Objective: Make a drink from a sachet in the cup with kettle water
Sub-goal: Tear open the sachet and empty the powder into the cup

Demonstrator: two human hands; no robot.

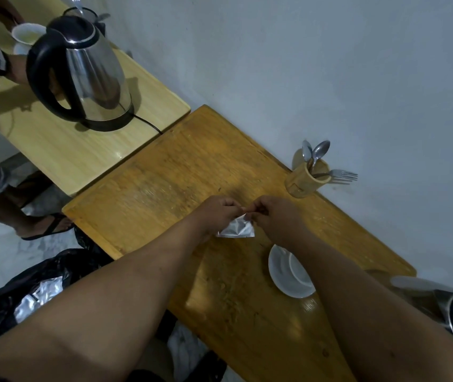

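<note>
Nearest, a white glazed cup on its saucer [288, 274] sits on the scuffed amber wooden worktop [164, 172], partly hidden under the right forearm. Just beyond it, the left hand [217, 213] and right hand [272, 216] both pinch the top edge of a small crinkled silver foil sachet [237, 227], apparently to tear it open; next comes tipping it into the cup. Farther off stand a bamboo cutlery holder [305, 179] and a shiny steel kettle with a black handle [82, 73].
</note>
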